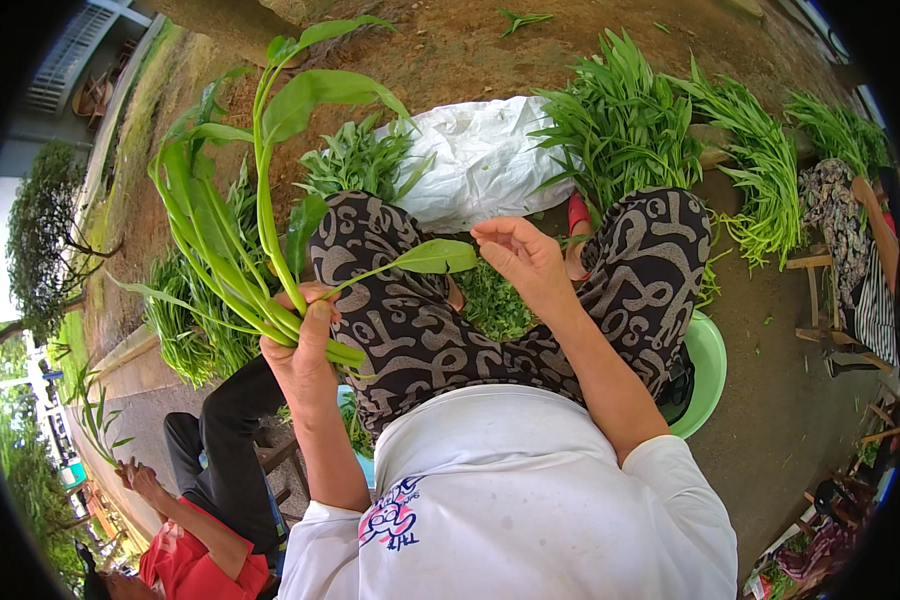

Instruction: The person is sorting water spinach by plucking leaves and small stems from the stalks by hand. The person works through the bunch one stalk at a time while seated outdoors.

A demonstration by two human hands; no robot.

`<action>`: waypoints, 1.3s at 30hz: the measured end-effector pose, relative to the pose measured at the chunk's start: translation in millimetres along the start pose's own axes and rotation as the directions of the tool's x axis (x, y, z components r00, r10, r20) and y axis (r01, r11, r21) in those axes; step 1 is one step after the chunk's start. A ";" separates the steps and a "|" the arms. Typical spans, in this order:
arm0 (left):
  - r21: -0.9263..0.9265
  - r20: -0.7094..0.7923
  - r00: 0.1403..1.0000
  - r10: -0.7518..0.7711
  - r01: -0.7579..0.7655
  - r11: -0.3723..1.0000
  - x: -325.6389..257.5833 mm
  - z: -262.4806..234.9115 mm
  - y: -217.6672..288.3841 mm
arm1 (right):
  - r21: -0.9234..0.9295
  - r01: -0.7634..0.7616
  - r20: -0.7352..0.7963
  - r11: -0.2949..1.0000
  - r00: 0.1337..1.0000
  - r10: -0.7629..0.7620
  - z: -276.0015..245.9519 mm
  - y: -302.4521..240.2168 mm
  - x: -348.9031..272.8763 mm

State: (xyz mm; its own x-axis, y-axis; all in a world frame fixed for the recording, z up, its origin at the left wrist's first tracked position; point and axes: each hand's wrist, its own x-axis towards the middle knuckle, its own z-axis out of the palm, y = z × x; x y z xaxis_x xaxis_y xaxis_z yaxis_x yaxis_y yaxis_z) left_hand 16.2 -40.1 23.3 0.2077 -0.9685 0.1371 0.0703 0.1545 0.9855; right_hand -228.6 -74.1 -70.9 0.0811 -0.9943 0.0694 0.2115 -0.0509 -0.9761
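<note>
My left hand [305, 345] is closed around a bunch of water spinach stems [225, 265], their cut ends poking out below the thumb and the leaves rising up and to the left. One single leaf [440, 257] sticks out from the bunch to the right, above my lap. Just beyond its tip hovers my right hand [527, 265], fingers loosely bent, thumb a little apart from them, and nothing visible in between. Loose green leaves [497, 303] are heaped between my knees.
A white plastic sack [480, 150] lies on the ground ahead. Greens are piled left [195, 320] and right [630, 120] of me. A green basin [708, 375] stands by my right thigh. A person in red [205, 550] sits at left, holding a stem; another person [870, 260] sits at right.
</note>
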 end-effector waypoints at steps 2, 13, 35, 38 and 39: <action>-0.007 0.014 1.000 0.002 -0.002 1.000 0.3 -0.3 -1.3 | 0.004 0.069 0.056 0.998 0.996 -0.069 1.0 0.7 0.2; -0.023 0.018 1.000 0.009 -0.008 1.000 0.7 -0.3 -2.8 | -0.101 -0.014 0.118 0.995 0.993 0.026 3.0 -6.2 -4.2; 0.110 0.054 0.999 0.006 -0.012 0.994 -7.8 14.2 -1.4 | 0.275 -0.157 0.062 0.949 0.987 0.145 0.1 4.3 -1.4; 0.129 0.063 0.998 0.012 -0.020 0.991 -8.5 15.7 -3.4 | 0.428 -0.289 0.017 0.856 0.950 0.312 3.2 -1.9 -1.0; 0.129 0.063 0.998 0.005 -0.013 0.992 -9.2 16.7 -3.2 | 0.471 -0.300 0.020 0.829 0.944 0.330 2.5 -0.5 -0.6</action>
State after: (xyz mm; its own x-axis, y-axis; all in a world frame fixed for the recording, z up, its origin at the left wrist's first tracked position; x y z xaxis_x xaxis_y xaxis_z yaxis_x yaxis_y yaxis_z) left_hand -2.3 -35.0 20.6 0.1465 -0.9781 0.1477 -0.0591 0.1404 0.9883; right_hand -226.4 -73.2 -69.9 0.1660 -0.9532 -0.2525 0.6100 0.3005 -0.7332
